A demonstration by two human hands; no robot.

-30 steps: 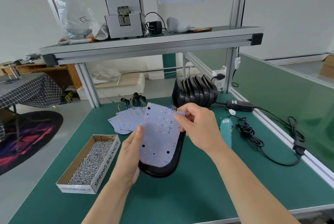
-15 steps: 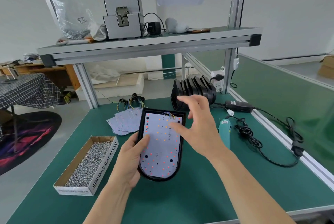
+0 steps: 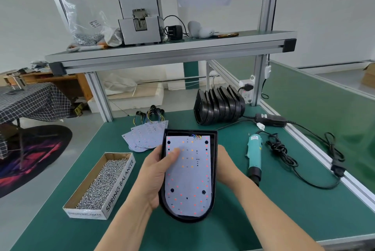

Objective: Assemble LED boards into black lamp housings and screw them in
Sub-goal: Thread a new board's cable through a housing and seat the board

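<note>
A black lamp housing [image 3: 214,169] is held above the green bench, with a pale LED board [image 3: 190,177] lying inside it, coloured wires at its far end. My left hand [image 3: 154,177] grips the housing's left edge, thumb pressing on the board. My right hand [image 3: 227,169] holds the right side, its fingers hidden behind the housing. A fan of spare LED boards [image 3: 144,135] lies beyond, and a row of black housings [image 3: 219,106] stands at the back. A cardboard box of screws [image 3: 101,183] sits to the left. A teal electric screwdriver [image 3: 254,155] lies to the right.
The screwdriver's black cable [image 3: 284,151] and power adapter [image 3: 271,120] trail along the bench's right side beside an aluminium rail [image 3: 316,149]. An overhead shelf [image 3: 162,52] carries a grey screw feeder [image 3: 140,19] and a plastic bag.
The board went from being held above the housing to lying inside it. My right hand let go of the board's top and moved down to the housing's right side.
</note>
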